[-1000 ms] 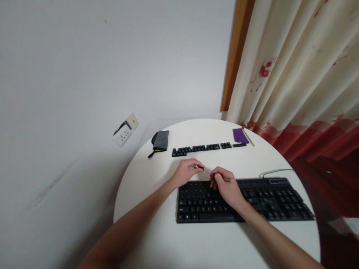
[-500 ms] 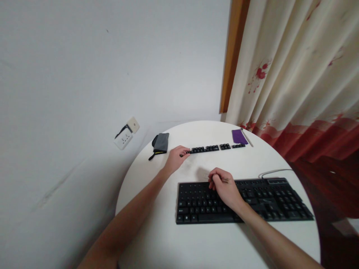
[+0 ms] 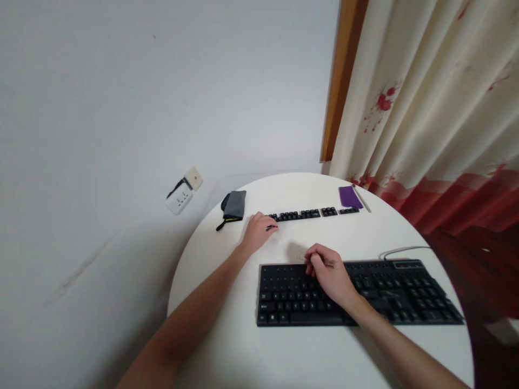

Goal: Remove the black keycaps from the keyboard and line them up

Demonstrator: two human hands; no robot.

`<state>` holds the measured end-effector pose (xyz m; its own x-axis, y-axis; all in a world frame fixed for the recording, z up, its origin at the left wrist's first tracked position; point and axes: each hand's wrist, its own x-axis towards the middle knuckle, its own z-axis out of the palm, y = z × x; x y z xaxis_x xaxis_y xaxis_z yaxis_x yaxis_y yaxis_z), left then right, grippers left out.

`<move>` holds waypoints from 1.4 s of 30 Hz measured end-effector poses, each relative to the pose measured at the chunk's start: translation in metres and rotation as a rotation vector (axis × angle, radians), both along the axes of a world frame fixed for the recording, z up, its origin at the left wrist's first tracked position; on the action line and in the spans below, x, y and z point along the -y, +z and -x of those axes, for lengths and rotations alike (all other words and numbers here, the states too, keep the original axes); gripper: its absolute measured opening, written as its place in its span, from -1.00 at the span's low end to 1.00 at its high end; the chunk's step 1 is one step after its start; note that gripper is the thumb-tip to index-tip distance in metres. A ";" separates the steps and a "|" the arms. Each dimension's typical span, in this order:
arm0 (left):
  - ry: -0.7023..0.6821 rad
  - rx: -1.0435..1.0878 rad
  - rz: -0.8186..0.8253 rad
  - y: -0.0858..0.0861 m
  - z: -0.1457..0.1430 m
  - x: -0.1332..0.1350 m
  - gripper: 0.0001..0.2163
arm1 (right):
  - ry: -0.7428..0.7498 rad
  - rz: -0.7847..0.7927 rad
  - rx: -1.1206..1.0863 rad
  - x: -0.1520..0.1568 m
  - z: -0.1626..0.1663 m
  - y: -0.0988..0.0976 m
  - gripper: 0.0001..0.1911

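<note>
My left hand is at the left end of a row of loose black keycaps. A small dark piece, apparently a keycap, shows between its thumb and fingers, and the hand covers part of the row. My right hand is closed above the upper part of a black keyboard. It holds a thin wire tool that looks like a keycap puller. Faint wire loops stick out to the left of the fingers, but most of the tool is hidden in the fist.
Both hands are over a round white table. A grey pouch lies at the back left. A purple cloth and a thin stick are at the back right. The keyboard's cable runs off the right edge. A wall socket is at left.
My left hand has shifted slightly, its fingertips now lower against the row's left end. My right hand keeps its grip over the keyboard. The view has turned a little.
</note>
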<state>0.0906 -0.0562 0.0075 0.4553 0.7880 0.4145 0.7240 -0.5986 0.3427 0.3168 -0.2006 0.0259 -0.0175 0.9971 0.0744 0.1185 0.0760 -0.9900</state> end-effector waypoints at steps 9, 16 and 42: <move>0.091 0.029 -0.050 -0.004 -0.001 0.001 -0.83 | 0.006 0.001 0.001 0.001 0.000 0.002 -0.81; 0.173 0.043 -0.074 -0.002 -0.005 0.004 -0.61 | 0.007 -0.016 -0.001 0.002 0.001 0.003 -0.80; 0.233 0.043 -0.076 -0.005 -0.002 0.007 -0.57 | 0.031 -0.003 -0.007 0.004 0.001 0.003 -0.79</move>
<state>0.0927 -0.0632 0.0028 0.2453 0.8356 0.4915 0.8312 -0.4422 0.3370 0.3155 -0.2045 0.0289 -0.0481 0.9958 0.0776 0.1093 0.0825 -0.9906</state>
